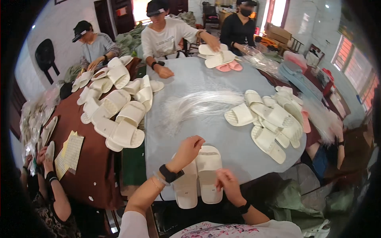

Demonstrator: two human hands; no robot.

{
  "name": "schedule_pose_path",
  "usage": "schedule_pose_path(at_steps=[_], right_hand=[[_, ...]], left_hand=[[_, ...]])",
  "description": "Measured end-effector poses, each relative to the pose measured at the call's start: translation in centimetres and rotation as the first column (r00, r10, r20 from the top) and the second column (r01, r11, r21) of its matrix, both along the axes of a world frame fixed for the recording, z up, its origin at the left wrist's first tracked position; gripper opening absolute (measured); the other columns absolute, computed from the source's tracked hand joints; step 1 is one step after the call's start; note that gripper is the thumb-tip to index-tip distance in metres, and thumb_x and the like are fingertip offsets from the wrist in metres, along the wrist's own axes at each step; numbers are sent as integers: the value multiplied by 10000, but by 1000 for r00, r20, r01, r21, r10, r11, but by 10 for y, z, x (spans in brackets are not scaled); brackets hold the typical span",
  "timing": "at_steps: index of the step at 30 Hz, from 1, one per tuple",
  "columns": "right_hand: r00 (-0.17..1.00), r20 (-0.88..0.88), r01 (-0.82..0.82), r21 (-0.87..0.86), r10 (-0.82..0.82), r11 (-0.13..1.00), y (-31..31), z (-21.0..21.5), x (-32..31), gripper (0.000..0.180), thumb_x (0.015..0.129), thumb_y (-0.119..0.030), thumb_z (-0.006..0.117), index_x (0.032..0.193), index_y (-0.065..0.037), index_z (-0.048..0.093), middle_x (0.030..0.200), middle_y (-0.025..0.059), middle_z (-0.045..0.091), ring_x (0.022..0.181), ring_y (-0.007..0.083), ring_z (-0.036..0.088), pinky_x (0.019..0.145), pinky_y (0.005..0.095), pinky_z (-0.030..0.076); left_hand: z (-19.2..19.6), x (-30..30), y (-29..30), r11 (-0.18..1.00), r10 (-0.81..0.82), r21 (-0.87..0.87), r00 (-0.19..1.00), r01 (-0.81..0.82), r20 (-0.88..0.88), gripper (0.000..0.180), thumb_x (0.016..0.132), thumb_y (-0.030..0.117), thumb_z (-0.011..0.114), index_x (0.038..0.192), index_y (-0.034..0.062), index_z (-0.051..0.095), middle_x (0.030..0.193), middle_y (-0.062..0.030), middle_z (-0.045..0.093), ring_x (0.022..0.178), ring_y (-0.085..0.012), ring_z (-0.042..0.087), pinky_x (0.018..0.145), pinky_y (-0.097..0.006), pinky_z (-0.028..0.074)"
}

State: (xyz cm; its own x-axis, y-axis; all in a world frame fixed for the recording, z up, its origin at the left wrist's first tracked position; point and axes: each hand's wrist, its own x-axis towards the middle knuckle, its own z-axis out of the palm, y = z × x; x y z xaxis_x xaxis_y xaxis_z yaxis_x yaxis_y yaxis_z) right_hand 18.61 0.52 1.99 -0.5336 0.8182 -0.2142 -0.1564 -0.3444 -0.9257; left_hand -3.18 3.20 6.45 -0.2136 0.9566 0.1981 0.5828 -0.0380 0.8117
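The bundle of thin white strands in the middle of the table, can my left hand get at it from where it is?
Probably yes. The left hand hovers over the pair of white slippers, and only bare table lies between it and the bundle of strands.

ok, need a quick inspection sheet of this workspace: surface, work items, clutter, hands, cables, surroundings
surface: pale grey table, bare patch in the middle; brown table adjoining on the left.
work items: pair of white slippers lying side by side at the near table edge.
clutter: bundle of thin clear strands; slipper pile on the left, another slipper heap on the right; paper sheets on the brown table.
hands: left hand above the pair, fingers pinched, what it pinches too small to tell; right hand resting on the right slipper's heel end.
cables: nothing seen.
surroundings: several other people seated around the tables, handling slippers; windows at right.
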Motion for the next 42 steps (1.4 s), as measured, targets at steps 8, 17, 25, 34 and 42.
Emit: schedule_pose_path(at_steps=[8, 17, 25, 34, 42], right_hand=[[978, 97, -164, -184, 184, 969, -4, -21, -10, 222, 915, -164, 444, 1027, 16, 513, 693, 52, 559, 551, 110, 535, 516, 233, 469], [999, 46, -10, -151, 17, 988, 8, -25, -57, 162, 879, -133, 462, 832, -2, 544, 671, 30, 553, 584, 102, 538, 528, 228, 442], [987, 21, 159, -167, -158, 973, -4, -34, -64, 138, 890, -114, 427, 878, -28, 535, 700, 28, 556, 607, 90, 526, 556, 222, 417], [984, -103, 120, -216, -145, 969, 3, -36, -62, 141, 883, -92, 456, 977, -7, 518, 800, 66, 572, 676, 126, 565, 602, 254, 459], [856, 417, -413, 192, 307, 890, 19, 8, -2, 221, 897, -190, 491, 1012, -18, 569, 873, 45, 618, 790, 133, 578, 689, 256, 459]], left_hand=[[-55, -2, 17, 905, -417, -124, 906, 407, -72, 250, 804, 251, 586, 863, 12, 629, 799, -137, 621, 731, -266, 584, 670, -341, 452], [-42, -12, 18, 826, -420, -345, 895, 446, 152, 331, 766, 313, 643, 881, 2, 628, 764, -98, 619, 709, -163, 551, 659, -288, 434], [-50, -12, 13, 780, -344, -348, 822, 519, 454, 324, 742, 248, 677, 950, 4, 632, 850, -60, 633, 781, -135, 546, 731, -261, 429], [-59, -7, 6, 926, -94, -245, 804, 287, 587, 307, 752, 170, 680, 981, -22, 607, 885, -41, 617, 801, -109, 532, 719, -227, 422], [-52, 2, 1, 960, 192, 17, 705, -278, 683, 289, 779, 132, 668, 1020, 6, 572, 832, -9, 605, 689, -50, 499, 629, -178, 398]])
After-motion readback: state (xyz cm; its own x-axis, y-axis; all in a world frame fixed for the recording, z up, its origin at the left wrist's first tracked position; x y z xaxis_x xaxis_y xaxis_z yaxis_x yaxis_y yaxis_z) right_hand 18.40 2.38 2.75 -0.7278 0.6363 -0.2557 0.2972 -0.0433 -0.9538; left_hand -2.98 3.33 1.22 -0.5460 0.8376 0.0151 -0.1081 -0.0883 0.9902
